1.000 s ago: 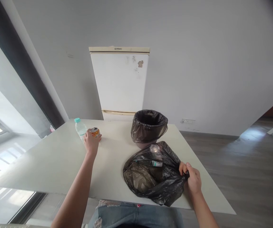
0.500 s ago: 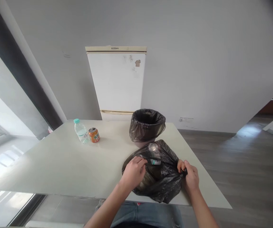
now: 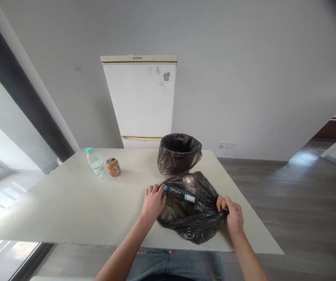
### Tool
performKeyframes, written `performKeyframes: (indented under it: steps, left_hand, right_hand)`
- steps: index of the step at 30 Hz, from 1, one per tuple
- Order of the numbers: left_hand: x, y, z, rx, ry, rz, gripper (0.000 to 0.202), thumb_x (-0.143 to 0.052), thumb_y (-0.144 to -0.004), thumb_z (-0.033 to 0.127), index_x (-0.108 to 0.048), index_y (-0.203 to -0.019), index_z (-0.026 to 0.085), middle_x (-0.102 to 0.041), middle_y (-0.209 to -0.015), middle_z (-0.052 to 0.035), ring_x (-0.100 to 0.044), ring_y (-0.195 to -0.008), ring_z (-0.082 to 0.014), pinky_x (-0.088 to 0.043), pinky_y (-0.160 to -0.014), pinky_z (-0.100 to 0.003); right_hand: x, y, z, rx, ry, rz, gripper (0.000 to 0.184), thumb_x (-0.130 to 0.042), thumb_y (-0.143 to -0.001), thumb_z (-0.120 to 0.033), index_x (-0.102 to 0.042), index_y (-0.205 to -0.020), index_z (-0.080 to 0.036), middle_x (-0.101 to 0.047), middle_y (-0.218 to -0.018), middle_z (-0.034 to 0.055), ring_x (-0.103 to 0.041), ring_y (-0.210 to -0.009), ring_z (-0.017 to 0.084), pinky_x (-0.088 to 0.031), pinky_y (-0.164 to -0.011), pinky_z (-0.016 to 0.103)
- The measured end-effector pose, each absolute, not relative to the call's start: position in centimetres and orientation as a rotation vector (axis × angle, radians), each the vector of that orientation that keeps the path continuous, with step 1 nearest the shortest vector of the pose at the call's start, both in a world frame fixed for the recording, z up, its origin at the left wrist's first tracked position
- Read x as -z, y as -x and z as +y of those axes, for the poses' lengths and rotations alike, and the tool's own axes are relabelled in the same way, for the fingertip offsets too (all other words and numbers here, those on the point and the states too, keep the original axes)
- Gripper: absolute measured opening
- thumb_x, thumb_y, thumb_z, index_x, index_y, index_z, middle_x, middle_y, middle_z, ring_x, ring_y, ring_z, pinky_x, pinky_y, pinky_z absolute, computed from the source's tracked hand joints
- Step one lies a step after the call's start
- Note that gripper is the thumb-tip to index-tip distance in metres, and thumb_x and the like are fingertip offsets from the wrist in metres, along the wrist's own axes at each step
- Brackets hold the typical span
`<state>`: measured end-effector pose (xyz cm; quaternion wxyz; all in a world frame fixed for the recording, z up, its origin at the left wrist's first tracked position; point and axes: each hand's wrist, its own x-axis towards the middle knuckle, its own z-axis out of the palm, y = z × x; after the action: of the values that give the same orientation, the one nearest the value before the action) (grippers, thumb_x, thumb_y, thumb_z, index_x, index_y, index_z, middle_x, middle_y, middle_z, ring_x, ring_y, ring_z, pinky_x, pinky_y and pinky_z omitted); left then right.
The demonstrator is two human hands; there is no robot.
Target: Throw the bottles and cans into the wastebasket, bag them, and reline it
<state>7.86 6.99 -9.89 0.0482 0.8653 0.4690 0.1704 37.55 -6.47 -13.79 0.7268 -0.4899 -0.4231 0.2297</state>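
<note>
A black plastic bag (image 3: 203,224) lies on the table between my hands, its mouth spread toward the left. My right hand (image 3: 232,216) is closed around bunched plastic at the bag's right end. At the opposite side, my left hand (image 3: 154,201) pinches the rim of the opening. Just beside its fingertips is the teal cap of a bottle (image 3: 189,198) with a white label, lying on its side in the opening. Through the thin plastic behind it shows a clear round thing (image 3: 188,180), its kind unclear. Deeper contents are hidden.
Behind the bag stands a bin (image 3: 179,160) lined with black plastic. A clear bottle with a teal cap (image 3: 97,164) and an orange can (image 3: 114,168) stand at the left on the pale table (image 3: 98,210). A white fridge (image 3: 140,101) rises beyond the far edge.
My left hand has moved left, pulling the bag's rim outward. The mouth is wider, and more of the bottle with its teal cap shows. My right hand keeps its grip.
</note>
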Motion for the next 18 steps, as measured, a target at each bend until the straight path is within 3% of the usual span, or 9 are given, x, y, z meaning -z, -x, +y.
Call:
performKeyframes:
  steps: [4,7,13,18]
  left_hand:
    - [9.3,-8.0,6.6,-0.465,-2.637,1.515,0.069,-0.058,-0.078,0.004,-0.056,-0.145,0.023,-0.06,-0.126,-0.0158,-0.055,-0.115,-0.0344,-0.047,-0.095,-0.048]
    - [8.5,-8.6,5.8,-0.629,-2.68,1.278,0.074,-0.06,-0.072,0.004,-0.057,-0.143,0.026,-0.056,-0.134,-0.0149,-0.051,-0.123,-0.0352,-0.046,-0.101,-0.05]
    - [8.4,-10.1,4.6,-0.834,-2.715,0.867,0.041,-0.052,-0.091,0.013,-0.062,-0.129,0.025,-0.061,-0.126,-0.0116,-0.057,-0.115,-0.0298,-0.05,-0.1,-0.046]
    - [9.1,-10.7,6.1,-0.738,-2.682,1.074,0.054,-0.058,-0.087,0.013,-0.055,-0.14,0.024,-0.059,-0.139,-0.0103,-0.053,-0.126,-0.0314,-0.047,-0.107,-0.047]
  right_hand:
    - [13.8,-37.5,-6.6,-0.497,1.109,-0.937,0.05,-0.049,-0.107,-0.041,-0.042,-0.061,-0.023,-0.05,-0.057,0.001,-0.046,-0.059,0.019,-0.03,-0.068,0.037]
    - [13.9,-37.7,-6.6,-0.505,1.116,-0.933,0.049,-0.049,-0.107,-0.042,-0.044,-0.062,-0.023,-0.051,-0.058,0.0015,-0.046,-0.06,0.019,-0.03,-0.068,0.037]
    - [14.1,-37.8,-6.5,-0.503,1.111,-0.952,0.048,-0.047,-0.107,-0.042,-0.044,-0.063,-0.023,-0.051,-0.059,0.0015,-0.047,-0.06,0.02,-0.031,-0.069,0.038]
    - [14.0,-37.7,-6.5,-0.51,1.115,-0.949,0.049,-0.05,-0.106,-0.042,-0.041,-0.062,-0.023,-0.05,-0.058,0.0013,-0.045,-0.059,0.019,-0.03,-0.067,0.037]
